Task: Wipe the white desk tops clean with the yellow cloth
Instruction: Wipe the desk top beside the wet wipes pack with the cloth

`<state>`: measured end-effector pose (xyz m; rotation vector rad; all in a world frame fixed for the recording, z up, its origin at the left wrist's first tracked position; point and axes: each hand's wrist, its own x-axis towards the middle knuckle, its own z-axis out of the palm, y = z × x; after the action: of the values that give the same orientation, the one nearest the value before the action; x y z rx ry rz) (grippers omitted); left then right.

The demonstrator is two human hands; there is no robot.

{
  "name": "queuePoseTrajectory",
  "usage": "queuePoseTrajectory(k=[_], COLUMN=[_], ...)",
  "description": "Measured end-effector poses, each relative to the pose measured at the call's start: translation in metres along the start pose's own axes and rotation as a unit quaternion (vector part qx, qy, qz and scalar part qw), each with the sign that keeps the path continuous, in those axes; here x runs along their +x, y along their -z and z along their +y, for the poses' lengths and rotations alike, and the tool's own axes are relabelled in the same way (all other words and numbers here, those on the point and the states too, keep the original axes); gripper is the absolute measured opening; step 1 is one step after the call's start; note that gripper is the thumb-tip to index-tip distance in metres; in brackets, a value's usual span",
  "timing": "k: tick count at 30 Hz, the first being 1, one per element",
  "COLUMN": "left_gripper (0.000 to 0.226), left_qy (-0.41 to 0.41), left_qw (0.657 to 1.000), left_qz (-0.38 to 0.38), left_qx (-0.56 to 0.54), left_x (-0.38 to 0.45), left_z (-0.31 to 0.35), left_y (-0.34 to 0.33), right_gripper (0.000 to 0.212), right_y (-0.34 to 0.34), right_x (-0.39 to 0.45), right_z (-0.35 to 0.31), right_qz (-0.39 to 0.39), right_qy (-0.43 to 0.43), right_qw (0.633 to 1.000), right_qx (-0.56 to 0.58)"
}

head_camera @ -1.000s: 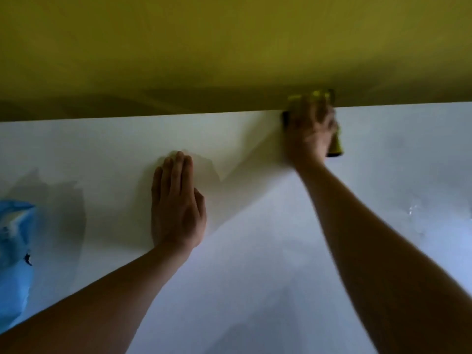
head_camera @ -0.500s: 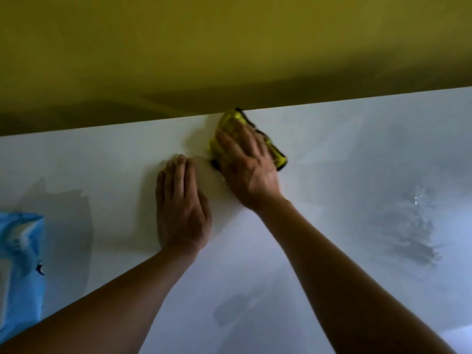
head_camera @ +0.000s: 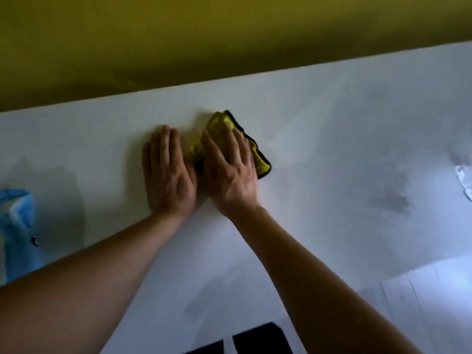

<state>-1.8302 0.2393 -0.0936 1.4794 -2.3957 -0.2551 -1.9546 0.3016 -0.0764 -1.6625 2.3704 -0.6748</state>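
- Our right hand (head_camera: pixel 231 169) presses flat, fingers spread, on the cloth (head_camera: pixel 260 159): bunched yellow, black-edged.
- Our left hand (head_camera: pixel 168 175) lies flat on the desk (head_camera: pixel 332 226), holding nothing.

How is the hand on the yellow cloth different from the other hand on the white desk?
The right hand lies on the crumpled yellow cloth with a black edge, its fingers spread; the left hand lies on the bare white desk top, its fingers together. The right hand angles up and to the left; the left hand points nearly straight ahead. Both lie flat, side by side.
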Motion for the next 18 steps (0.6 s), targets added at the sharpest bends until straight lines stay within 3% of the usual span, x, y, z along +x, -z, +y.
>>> queuePoseTrajectory(k=[3, 8, 11, 13, 18], left_gripper=[0.062, 0.059, 0.059, 0.060, 0.062], left_qy=[-0.001, 0.020, 0.015, 0.015, 0.023], left_qw=[1.000, 0.999, 0.999, 0.999, 0.999], left_qz=[0.011, 0.011, 0.010, 0.006, 0.000], left_qx=[0.009, 0.032, 0.035, 0.032, 0.029], left_x=[-0.002, -0.003, -0.003, -0.003, -0.002], left_z=[0.000, 0.007, 0.005, 0.005, 0.005], left_y=[0.000, -0.002, -0.003, -0.003, -0.002], right_gripper=[0.048, 0.058, 0.055, 0.056, 0.051], right_y=[0.014, 0.074, 0.080, 0.063, 0.003], right_x=[-0.011, -0.016, -0.023, -0.041, -0.130], right_z=[0.027, 0.132, 0.136, 0.105, -0.012], right_qz=[0.021, 0.073, 0.098, 0.087, 0.048], right_qy=[0.000, -0.235, -0.300, -0.263, -0.033], right_qw=[1.000, 0.967, 0.948, 0.960, 0.998], right_qx=[-0.006, -0.060, -0.035, -0.044, 0.032])
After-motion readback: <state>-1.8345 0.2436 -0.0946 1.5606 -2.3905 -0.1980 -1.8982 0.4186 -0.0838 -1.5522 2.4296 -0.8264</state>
